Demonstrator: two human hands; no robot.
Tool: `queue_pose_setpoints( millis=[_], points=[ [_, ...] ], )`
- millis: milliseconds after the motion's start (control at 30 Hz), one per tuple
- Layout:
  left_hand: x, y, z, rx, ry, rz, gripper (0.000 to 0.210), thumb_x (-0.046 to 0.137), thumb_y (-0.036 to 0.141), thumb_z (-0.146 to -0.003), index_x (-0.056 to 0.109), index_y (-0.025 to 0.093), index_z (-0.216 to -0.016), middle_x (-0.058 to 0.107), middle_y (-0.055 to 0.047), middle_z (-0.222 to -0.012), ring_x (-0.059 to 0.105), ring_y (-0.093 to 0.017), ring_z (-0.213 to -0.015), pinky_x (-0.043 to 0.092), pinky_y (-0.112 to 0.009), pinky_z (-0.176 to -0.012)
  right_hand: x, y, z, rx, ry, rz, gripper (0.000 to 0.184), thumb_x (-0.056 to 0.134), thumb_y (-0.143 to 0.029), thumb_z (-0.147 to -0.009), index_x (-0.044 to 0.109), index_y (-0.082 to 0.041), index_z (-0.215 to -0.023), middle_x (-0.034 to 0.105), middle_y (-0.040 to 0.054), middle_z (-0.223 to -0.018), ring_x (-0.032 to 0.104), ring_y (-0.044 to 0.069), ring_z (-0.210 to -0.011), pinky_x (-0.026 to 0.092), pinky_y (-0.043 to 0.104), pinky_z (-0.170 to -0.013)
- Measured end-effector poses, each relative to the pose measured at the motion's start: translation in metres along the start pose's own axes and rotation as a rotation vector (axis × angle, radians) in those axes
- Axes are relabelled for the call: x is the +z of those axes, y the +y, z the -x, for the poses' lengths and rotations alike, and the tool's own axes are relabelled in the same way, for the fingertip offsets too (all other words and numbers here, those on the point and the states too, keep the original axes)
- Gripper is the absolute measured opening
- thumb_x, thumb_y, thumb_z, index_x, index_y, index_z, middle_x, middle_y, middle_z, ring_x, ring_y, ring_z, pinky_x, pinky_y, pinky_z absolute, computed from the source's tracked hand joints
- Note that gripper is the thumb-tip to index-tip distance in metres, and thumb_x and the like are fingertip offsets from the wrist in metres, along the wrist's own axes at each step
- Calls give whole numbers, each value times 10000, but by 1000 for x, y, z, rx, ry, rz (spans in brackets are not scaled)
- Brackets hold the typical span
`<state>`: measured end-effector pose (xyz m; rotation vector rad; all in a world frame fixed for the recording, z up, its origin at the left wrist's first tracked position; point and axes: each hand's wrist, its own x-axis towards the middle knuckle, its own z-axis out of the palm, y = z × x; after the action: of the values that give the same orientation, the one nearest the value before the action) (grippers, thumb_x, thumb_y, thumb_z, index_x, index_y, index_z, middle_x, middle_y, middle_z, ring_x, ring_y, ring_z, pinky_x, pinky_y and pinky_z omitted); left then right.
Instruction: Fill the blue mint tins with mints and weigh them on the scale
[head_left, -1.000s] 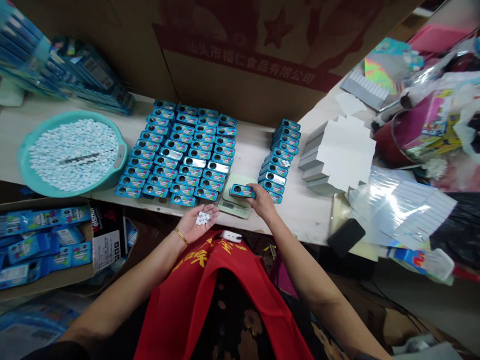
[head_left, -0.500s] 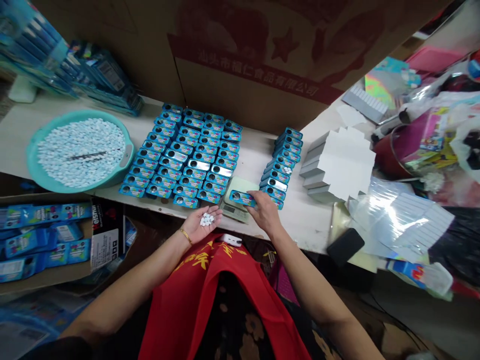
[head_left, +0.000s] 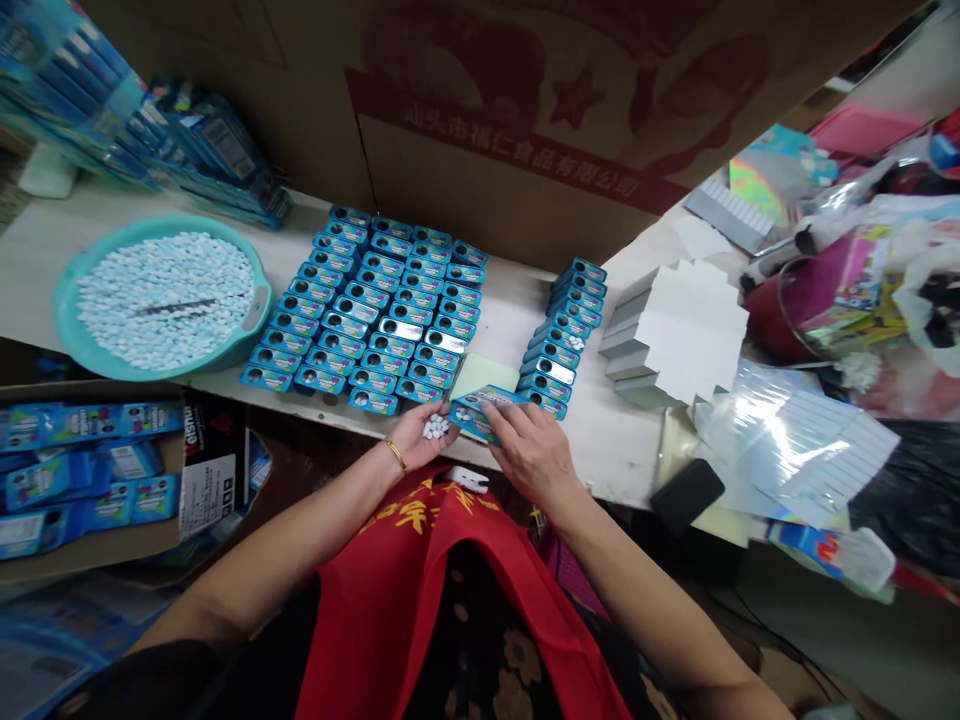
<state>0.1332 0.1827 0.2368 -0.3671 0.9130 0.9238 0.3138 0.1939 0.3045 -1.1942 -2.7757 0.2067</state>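
Note:
My left hand (head_left: 416, 440) is cupped palm up, with a small heap of white candies (head_left: 436, 428) in it. A blue printed candy box (head_left: 472, 417) is in my right hand (head_left: 536, 452), tilted with its near end at the left fingers. White candies show at the round window of that end. Behind the box, a pale square plate (head_left: 481, 371), seemingly a small scale, lies partly covered. Several rows of similar blue boxes (head_left: 379, 330) stand to the left, and a shorter row (head_left: 561, 345) stands to the right.
A teal basin (head_left: 67, 310) full of white candies with a dark strip is at the left. A large brown carton (head_left: 480, 190) rises behind. White card blanks (head_left: 686, 325) and a black phone-like object (head_left: 686, 497) lie right. An open carton (head_left: 161, 525) of blue packs is lower left.
My right hand has brought the blue box down and tilted it against my left fingers. My left hand has moved slightly right, still cupping the candies.

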Motion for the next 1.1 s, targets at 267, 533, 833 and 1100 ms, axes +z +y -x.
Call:
queue_pose_setpoints(
  millis=[267,533,833,1100],
  points=[
    [3,1,-4,-23,-38,-34,211,440,168,-813,603,63,-728,604,-78,-580,582,-133,-540,504,-243,-519,2,3,2,10,-10,46,367,444,-208,-817,459,-171,-1182,561,102,-991,449,228,-856,333,349,-695],
    [5,3,-5,-24,-18,-26,169,473,163,-798,580,77,-699,595,-53,-574,575,-120,-525,501,-234,-503,8,10,-1,59,15,-63,396,500,-235,-784,472,-167,-1173,566,88,-973,466,220,-855,385,340,-719],
    [-3,26,9,25,-29,-55,182,457,159,-809,605,55,-825,629,-96,-690,590,-117,-576,481,-187,-479,31,60,-27,317,270,-635,371,578,-326,-741,519,-201,-1085,582,52,-1003,539,184,-918,432,311,-795],
    [-26,36,31,139,107,2,167,457,144,-817,596,58,-855,628,-98,-742,599,-116,-597,493,-198,-492,67,154,-113,514,434,-547,399,562,-322,-703,554,-142,-1058,593,111,-1034,551,230,-930,433,365,-807]
  ],
)
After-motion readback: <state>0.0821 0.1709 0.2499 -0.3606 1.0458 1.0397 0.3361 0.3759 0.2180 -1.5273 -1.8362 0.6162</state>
